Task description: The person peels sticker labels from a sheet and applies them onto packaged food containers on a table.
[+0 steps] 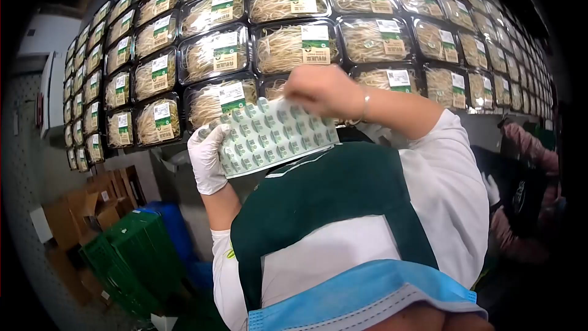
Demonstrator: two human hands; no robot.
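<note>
My left hand [210, 158], in a white glove, grips the left end of a sheet of stickers [275, 138]. Rows of small green and white oval stickers cover the sheet, and some stick out past its upper edge. Bare and slightly blurred, my right hand [324, 91] is curled over the sheet's upper right part. Its fingertips are bunched together; whatever they pinch, if anything, is hidden. Just beyond the sheet lie black trays of bean sprouts [223, 101] under clear film, with green, white and brown labels. One tray [278, 89] is partly covered by my right hand and the sheet.
Many similar packed trays [294, 46] stand in close rows across the table. Green crates [131, 245], a blue container [171, 224] and cardboard boxes [76, 211] are at the lower left. Another person in a pink sleeve [530, 147] is at the right edge.
</note>
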